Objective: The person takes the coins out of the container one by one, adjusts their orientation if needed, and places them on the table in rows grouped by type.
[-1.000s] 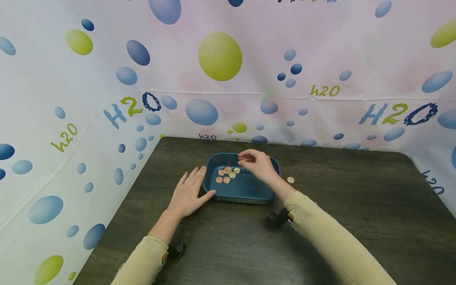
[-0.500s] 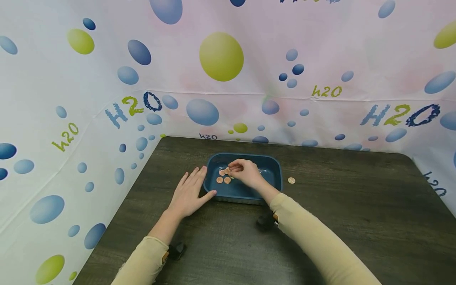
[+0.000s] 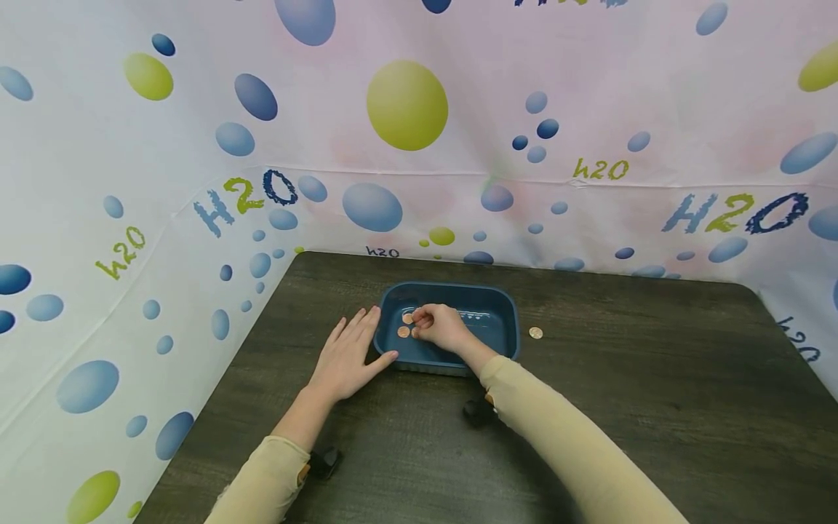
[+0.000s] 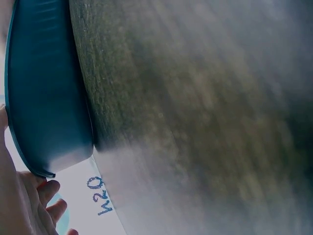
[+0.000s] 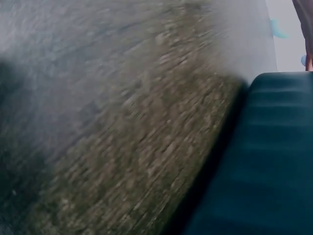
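A blue rectangular tray (image 3: 487,291) stands on the dark table. My left hand (image 3: 347,356) lies with its fingers spread against the tray's left end, the fingertips and thumb touching its rim; the left wrist view shows part of this hand (image 4: 29,205) at the tray's edge. Inside the tray, the right hand (image 3: 445,329) has curled fingers with the thumb close to them, low over the coins. A copper coin (image 3: 403,332) lies left of its thumb. Further coins are partly or wholly hidden beneath this hand, and whether it pinches one cannot be seen.
One loose coin (image 3: 535,332) lies on the table (image 3: 655,378) just right of the tray. A white sheet (image 3: 458,153) printed with coloured bubbles and lettering rises behind the table and along its left side.
My right hand has come down and to the left, from above the tray's far side to the coins at its left, covering several of them. The left hand has stayed put.
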`<state>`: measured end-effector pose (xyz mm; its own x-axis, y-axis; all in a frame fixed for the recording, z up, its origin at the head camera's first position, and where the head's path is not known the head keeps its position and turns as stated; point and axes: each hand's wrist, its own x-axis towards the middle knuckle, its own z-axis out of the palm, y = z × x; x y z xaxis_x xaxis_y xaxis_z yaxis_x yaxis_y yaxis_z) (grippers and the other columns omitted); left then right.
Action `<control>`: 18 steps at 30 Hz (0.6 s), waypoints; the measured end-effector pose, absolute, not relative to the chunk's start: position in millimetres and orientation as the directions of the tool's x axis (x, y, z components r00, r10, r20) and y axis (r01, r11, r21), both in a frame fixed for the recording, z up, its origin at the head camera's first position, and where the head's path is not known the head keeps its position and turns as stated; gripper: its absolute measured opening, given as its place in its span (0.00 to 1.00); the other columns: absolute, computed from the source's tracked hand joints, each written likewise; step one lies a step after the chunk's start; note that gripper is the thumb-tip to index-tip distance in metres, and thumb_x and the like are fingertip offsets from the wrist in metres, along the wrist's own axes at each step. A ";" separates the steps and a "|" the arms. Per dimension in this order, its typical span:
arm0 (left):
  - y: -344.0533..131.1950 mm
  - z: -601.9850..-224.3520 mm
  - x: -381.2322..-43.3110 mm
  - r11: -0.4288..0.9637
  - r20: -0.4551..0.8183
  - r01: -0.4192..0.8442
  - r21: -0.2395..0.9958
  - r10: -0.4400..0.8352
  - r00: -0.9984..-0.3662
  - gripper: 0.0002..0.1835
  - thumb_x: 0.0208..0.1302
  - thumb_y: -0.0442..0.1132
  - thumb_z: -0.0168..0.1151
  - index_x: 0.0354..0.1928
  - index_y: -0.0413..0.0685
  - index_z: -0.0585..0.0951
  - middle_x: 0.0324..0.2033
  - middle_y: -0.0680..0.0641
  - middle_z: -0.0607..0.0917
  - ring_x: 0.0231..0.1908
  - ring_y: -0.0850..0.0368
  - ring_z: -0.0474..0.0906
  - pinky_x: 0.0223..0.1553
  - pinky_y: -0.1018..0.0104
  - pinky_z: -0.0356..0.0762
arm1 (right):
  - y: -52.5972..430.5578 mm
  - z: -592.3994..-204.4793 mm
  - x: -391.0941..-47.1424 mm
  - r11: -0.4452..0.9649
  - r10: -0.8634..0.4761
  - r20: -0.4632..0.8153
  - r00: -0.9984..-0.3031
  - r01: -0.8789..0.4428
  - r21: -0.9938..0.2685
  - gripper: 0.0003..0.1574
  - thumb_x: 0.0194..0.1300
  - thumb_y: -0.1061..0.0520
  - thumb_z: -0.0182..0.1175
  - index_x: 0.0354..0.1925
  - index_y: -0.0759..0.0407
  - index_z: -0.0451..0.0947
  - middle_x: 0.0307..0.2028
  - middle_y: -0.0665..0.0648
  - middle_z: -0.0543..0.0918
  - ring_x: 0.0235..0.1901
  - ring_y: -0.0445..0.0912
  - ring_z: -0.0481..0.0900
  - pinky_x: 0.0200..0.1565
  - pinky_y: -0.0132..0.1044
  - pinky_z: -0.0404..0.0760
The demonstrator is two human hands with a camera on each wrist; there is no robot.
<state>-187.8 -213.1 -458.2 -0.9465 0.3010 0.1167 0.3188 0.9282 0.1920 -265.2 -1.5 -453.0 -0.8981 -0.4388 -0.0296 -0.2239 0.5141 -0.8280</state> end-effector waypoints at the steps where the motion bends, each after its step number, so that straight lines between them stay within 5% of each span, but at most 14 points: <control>1: -213.1 -458.2 -187.7 0.929 0.116 0.317 0.192 0.300 -0.947 0.49 0.63 0.76 0.33 0.76 0.50 0.47 0.73 0.52 0.51 0.73 0.55 0.42 0.70 0.48 0.39 | -2.0 -453.9 -265.6 0.523 -0.442 -0.029 -0.897 -0.232 -0.820 0.17 0.58 0.64 0.67 0.47 0.67 0.80 0.37 0.57 0.83 0.38 0.48 0.81 0.40 0.36 0.81; 18: -212.6 -457.2 -186.2 0.927 0.122 0.318 0.199 0.299 -0.946 0.49 0.63 0.75 0.35 0.76 0.50 0.47 0.73 0.50 0.52 0.73 0.55 0.43 0.70 0.48 0.40 | -4.2 -460.1 -267.5 0.646 -0.502 0.002 -0.865 -0.376 -0.665 0.06 0.58 0.63 0.68 0.36 0.63 0.83 0.29 0.53 0.80 0.30 0.45 0.76 0.35 0.36 0.77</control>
<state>-186.2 -212.6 -457.2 -0.9464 0.2990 0.1220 0.3184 0.9269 0.1986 -267.5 -4.2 -460.1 -0.8648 -0.5020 0.0017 -0.3761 0.6455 -0.6647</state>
